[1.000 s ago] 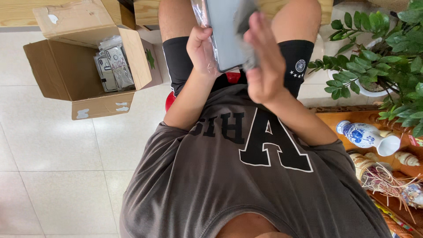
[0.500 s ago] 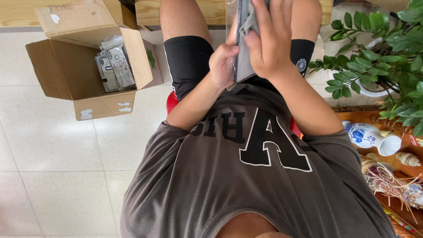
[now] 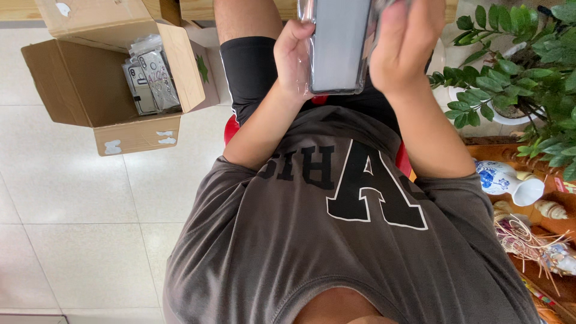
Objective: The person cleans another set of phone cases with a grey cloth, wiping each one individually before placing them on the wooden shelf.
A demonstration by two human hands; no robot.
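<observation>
One phone case (image 3: pixel 339 45) is in your hands; many more wait in the cardboard box (image 3: pixel 90 90).
Both hands hold it above your lap: left hand (image 3: pixel 294 57) grips its edge, right hand (image 3: pixel 402 45) curls around its clear wrap.

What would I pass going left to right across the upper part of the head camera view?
Open cardboard box with packaged phone cases → left hand → phone case in clear wrap → right hand → green potted plant.
</observation>
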